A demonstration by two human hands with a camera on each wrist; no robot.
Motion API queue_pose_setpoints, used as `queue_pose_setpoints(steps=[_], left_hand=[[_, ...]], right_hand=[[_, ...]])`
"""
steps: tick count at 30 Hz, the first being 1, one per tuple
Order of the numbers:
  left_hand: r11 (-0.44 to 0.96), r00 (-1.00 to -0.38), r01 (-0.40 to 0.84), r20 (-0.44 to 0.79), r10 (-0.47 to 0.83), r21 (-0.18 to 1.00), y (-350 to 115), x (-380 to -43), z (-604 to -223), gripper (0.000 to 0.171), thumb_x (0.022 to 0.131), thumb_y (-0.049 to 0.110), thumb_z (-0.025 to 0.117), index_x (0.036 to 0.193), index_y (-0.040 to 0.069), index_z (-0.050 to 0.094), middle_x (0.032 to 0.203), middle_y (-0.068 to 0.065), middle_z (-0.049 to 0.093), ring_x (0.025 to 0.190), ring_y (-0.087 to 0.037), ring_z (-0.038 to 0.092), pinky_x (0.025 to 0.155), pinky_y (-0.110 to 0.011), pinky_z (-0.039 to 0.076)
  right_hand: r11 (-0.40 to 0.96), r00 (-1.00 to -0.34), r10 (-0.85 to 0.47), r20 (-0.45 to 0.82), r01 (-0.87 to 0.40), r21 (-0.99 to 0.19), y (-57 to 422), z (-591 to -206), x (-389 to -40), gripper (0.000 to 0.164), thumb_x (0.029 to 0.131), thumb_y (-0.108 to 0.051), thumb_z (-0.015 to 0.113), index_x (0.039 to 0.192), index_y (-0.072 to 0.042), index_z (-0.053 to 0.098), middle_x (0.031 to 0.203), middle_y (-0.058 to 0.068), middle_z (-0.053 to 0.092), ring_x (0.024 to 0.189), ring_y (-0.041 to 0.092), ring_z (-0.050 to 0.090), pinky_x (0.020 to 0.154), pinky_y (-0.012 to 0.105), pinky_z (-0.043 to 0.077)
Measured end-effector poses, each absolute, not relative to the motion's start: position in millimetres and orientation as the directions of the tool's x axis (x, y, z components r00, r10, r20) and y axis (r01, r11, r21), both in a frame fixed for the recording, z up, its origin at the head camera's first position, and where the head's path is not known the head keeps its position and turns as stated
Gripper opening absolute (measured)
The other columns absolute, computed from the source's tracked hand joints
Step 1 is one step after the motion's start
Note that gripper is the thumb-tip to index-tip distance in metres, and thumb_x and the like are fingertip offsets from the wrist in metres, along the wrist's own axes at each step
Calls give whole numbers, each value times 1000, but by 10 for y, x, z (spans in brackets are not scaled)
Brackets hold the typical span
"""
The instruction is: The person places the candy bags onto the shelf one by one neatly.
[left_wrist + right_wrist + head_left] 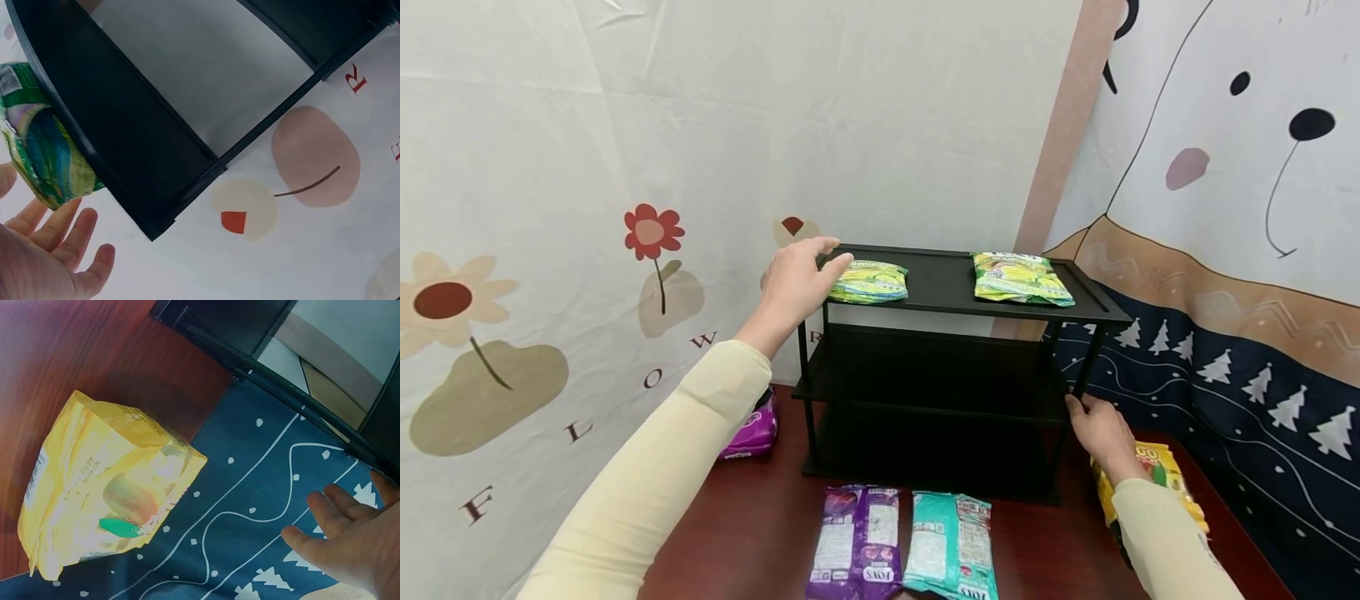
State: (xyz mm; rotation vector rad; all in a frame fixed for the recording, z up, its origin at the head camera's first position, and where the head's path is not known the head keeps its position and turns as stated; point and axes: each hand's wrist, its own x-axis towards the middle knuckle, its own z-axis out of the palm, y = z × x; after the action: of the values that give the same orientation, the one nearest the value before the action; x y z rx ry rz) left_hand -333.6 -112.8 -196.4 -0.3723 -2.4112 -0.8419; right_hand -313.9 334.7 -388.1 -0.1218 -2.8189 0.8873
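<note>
In the head view, my left hand [797, 283] is at the left end of the black three-tier shelf rack [925, 371], beside a green-yellow snack bag [871, 282] on the top shelf. The left wrist view shows this hand's fingers spread and fairly straight near the bag [47, 140]; whether they touch it is hard to tell. A second green-yellow bag [1021, 278] lies toward the top shelf's right end. My right hand [1103, 433] is at the rack's right side, by the middle shelf; in the right wrist view its fingers are loosely extended, the index fingertip near the frame.
On the reddish-brown table [722, 533], a purple bag [857, 542] and a teal bag [951, 546] lie before the rack. A magenta bag [752, 429] sits at left, a yellow bag [1161, 475] at right. Printed cloth [887, 108] hangs behind.
</note>
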Motion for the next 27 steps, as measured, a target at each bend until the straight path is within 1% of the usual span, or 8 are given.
queue_pose_setpoints(steps=[2, 5, 9, 12, 17, 20, 23, 27], left_hand=[[771, -782, 455, 614, 107, 445, -1120, -3290, -1968, 47, 100, 41, 58, 137, 13, 61, 135, -7, 61, 122, -29, 56, 93, -52, 45], [783, -710, 517, 684, 165, 347, -1131, -3242, -2019, 43, 99, 36, 61, 132, 9, 65, 130, -10, 64, 122, -30, 56, 100, -54, 41], [782, -589, 585, 775, 229, 214, -1168, -3208, -2152, 39, 95, 35, 68, 123, 7, 70, 121, -12, 67, 113, -33, 60, 94, -55, 42], [774, -499, 619, 827, 257, 133, -1199, -3208, -2260, 39, 90, 34, 74, 118, 6, 72, 116, -12, 68, 107, -32, 61, 91, -55, 42], [754, -340, 657, 887, 313, -14, -1236, -3226, -2384, 40, 83, 29, 81, 113, 4, 74, 113, -14, 67, 106, -32, 60, 90, -56, 41], [750, -261, 653, 897, 356, -107, -1246, -3232, -2420, 43, 80, 26, 84, 114, 3, 73, 113, -16, 66, 106, -33, 60, 90, -56, 41], [754, -209, 634, 901, 381, -172, -1244, -3237, -2439, 44, 78, 24, 86, 114, 4, 73, 111, -16, 66, 107, -34, 60, 90, -56, 41], [751, -172, 627, 904, 391, -206, -1244, -3247, -2462, 39, 77, 20, 87, 111, 5, 74, 108, -15, 66, 104, -34, 61, 87, -55, 42]], right_hand=[[818, -979, 132, 152, 21, -575, 3345, -3874, -3134, 64, 107, -47, 28, 142, 3, 48, 130, 32, 52, 101, 43, 52, 87, 60, 41], [818, -980, 131, 152, 21, -575, 3340, -3871, -3126, 63, 107, -46, 27, 141, 3, 48, 128, 32, 53, 100, 43, 51, 86, 59, 41], [821, -978, 133, 159, 18, -571, 3333, -3874, -3122, 62, 107, -45, 28, 140, 3, 50, 125, 31, 54, 99, 43, 52, 84, 58, 42], [822, -977, 134, 164, 17, -569, 3330, -3877, -3120, 62, 107, -45, 28, 140, 3, 51, 127, 32, 54, 101, 43, 53, 85, 59, 42], [822, -978, 135, 158, 21, -569, 3333, -3874, -3118, 62, 107, -45, 28, 140, 3, 50, 128, 32, 53, 100, 43, 52, 85, 59, 41], [824, -978, 133, 163, 17, -567, 3335, -3878, -3118, 62, 107, -45, 28, 139, 3, 50, 125, 31, 54, 98, 43, 52, 84, 58, 41], [824, -977, 130, 171, 11, -567, 3336, -3885, -3119, 60, 107, -44, 29, 139, 3, 51, 123, 31, 55, 97, 43, 52, 84, 58, 41], [824, -975, 130, 178, 6, -567, 3332, -3893, -3121, 60, 107, -44, 29, 139, 2, 51, 125, 31, 55, 99, 43, 52, 85, 59, 41]])
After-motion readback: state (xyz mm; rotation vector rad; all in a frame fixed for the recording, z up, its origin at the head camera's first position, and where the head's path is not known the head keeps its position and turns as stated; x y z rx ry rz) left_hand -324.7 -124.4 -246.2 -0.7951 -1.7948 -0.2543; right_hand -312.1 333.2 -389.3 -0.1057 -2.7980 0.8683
